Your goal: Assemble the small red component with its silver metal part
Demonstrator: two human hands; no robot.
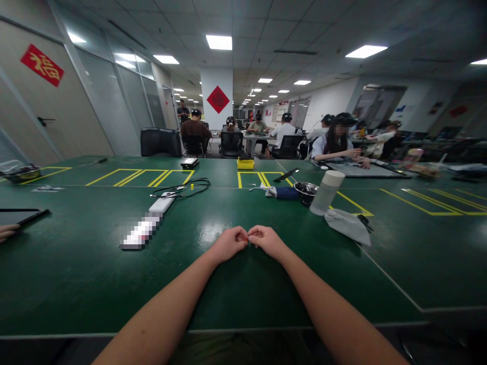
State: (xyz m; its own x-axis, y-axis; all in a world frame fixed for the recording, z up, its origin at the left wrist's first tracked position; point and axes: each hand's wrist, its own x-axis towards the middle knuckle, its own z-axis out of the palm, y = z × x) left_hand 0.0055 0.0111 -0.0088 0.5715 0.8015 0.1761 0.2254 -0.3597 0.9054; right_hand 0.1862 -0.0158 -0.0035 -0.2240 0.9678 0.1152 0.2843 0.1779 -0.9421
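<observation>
My left hand [229,244] and my right hand [267,240] rest side by side on the green table [95,274], knuckles almost touching. Both are curled with the fingers pinched together. Whatever sits between the fingertips is too small to make out. A white power strip [146,225] lies to the left of my hands. A frosted bottle with a white cap [326,192] and a grey cloth [348,224] lie to the right.
A metal bowl [306,192] and a dark blue cloth [285,192] sit behind my hands, a yellow box [245,163] farther back. A tablet [19,216] and another person's fingers [7,232] are at the left edge. Several people work at far tables.
</observation>
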